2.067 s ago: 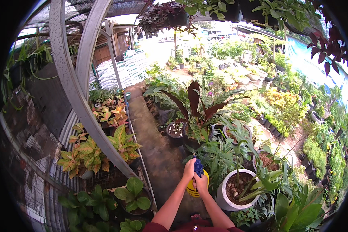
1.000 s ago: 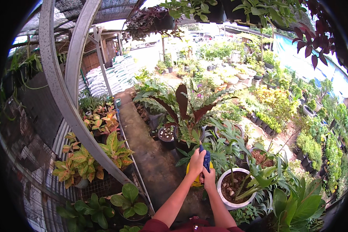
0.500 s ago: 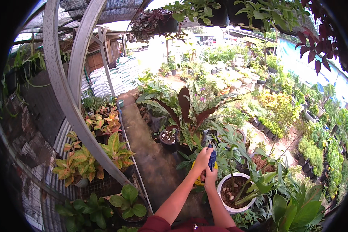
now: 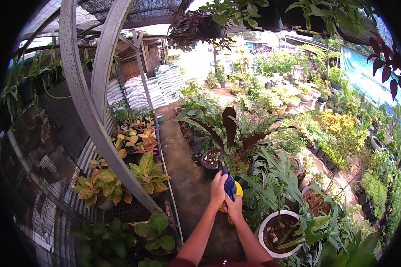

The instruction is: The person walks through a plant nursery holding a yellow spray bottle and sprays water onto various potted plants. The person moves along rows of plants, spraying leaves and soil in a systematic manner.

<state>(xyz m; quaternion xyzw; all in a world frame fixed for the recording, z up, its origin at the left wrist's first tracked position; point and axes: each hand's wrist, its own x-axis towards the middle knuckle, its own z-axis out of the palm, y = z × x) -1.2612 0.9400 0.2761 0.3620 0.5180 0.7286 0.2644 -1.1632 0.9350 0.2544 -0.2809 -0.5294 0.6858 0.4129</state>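
Note:
In front of me I hold a spray bottle with a blue head and a yellow body, its nozzle directed away from me. My left hand is closed along the left side of the blue head. Just below and to the right, my right hand is closed at the back of the head, around its handle. The yellow body shows partly behind the hands. Beyond the nozzle are a black pot with white pebbles and a large plant with long, wavy, dark-backed leaves.
A white round pot stands near my right forearm. Aglaonema-like pink-green plants line the left side behind a curved metal post. A damp concrete path leads toward stacked white sacks. Hanging pots are overhead.
My hands and the spray bottle have moved left, so the nozzle now appears close to the pebbled pot. The surrounding scene has shifted right and slightly down in view.

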